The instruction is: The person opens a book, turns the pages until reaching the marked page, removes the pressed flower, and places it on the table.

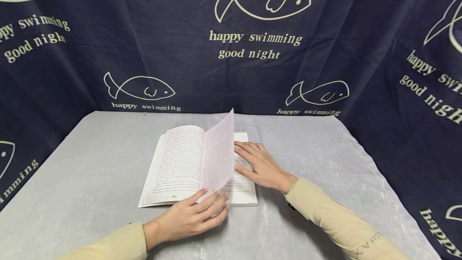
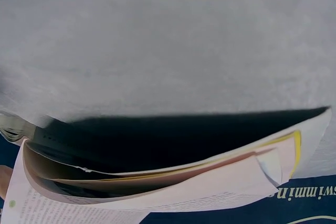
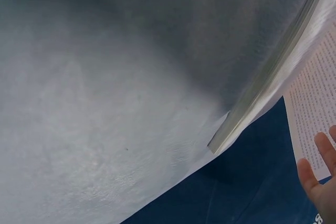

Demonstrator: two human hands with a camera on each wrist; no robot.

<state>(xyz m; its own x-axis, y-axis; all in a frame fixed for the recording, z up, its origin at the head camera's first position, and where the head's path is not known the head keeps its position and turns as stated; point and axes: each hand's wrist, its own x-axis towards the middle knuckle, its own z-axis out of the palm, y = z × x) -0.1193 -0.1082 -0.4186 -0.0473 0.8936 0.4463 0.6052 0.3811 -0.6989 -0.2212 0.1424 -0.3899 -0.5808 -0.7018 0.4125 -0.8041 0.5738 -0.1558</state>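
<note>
An open book [image 1: 180,163] lies on the table, with printed text on its pages. One leaf [image 1: 221,151] stands raised from the spine, its far top corner pointing up. My right hand [image 1: 265,167] is at the right side of this leaf, fingers extended, fingertips at its edge. In the right wrist view the fingers [image 3: 325,153] are spread in front of a printed page [image 3: 307,124]. At the book's bottom edge, my left hand [image 1: 191,216] has its fingers stretched across the foot of the raised leaf. Curved page edges [image 2: 210,182] fill the lower left wrist view.
A grey cloth [image 1: 97,163] covers the table. Dark blue curtains [image 1: 180,43] with white fish drawings and lettering surround it at the back and on both sides. The book's right-hand page block [image 1: 245,200] lies flat beneath the raised leaf.
</note>
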